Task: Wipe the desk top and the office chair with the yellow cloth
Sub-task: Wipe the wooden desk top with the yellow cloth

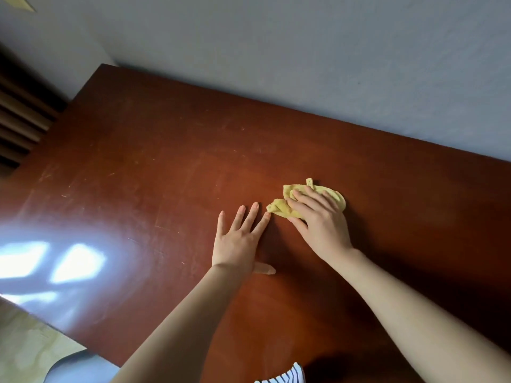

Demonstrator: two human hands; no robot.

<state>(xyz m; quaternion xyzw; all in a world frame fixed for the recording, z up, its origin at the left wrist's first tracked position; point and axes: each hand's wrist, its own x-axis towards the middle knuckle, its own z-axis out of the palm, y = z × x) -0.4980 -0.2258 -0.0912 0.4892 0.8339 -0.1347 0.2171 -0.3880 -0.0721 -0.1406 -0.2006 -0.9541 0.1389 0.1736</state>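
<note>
The right hand (320, 228) lies over the crumpled yellow cloth (280, 208), pressing it to the reddish desk top (166, 175) with nearly straight fingers; its thumb may tuck a fold. Just beside it, the left hand (237, 244) rests flat, fingers splayed. Beyond both hands rises a grey-blue wall (304, 64). Far left of them lie window glare (55, 261) and dark slats (22, 120).

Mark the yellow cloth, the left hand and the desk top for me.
yellow cloth (279, 207): head view, its bunched left end.
left hand (237, 244): head view, back of the hand.
desk top (166, 175): head view, bare wood left of centre.
</note>
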